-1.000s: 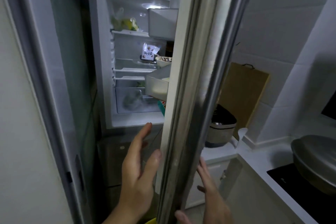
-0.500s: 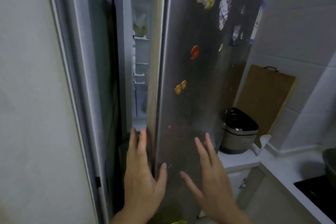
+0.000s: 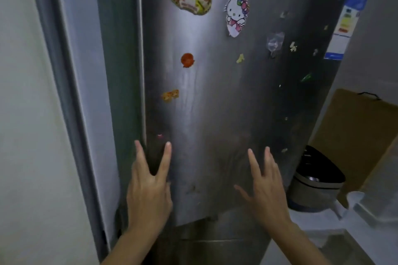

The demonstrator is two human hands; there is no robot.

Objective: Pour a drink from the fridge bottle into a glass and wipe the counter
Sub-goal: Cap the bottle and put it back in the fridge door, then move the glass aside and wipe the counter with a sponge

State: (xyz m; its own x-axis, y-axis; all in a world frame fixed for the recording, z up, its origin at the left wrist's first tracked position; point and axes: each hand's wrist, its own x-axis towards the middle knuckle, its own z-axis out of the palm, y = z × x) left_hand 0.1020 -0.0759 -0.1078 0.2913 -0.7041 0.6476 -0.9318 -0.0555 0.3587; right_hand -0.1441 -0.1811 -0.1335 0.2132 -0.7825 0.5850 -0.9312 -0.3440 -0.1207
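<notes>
The steel fridge door (image 3: 215,103) fills the middle of the view and stands shut, with stickers and magnets on its front. My left hand (image 3: 148,189) lies flat near the door's left edge with its fingers spread. My right hand (image 3: 267,189) is spread open against the lower middle of the door. Neither hand holds anything. The inside of the fridge is hidden. No bottle or glass is in view.
A wall and door frame (image 3: 64,92) close in on the left. To the right, a rice cooker (image 3: 316,185) stands on the white counter (image 3: 312,221), and a wooden cutting board (image 3: 355,135) leans on the tiled wall behind it.
The fridge door has swung from open to shut, hiding the shelves. Both hands followed it and now rest spread on its front.
</notes>
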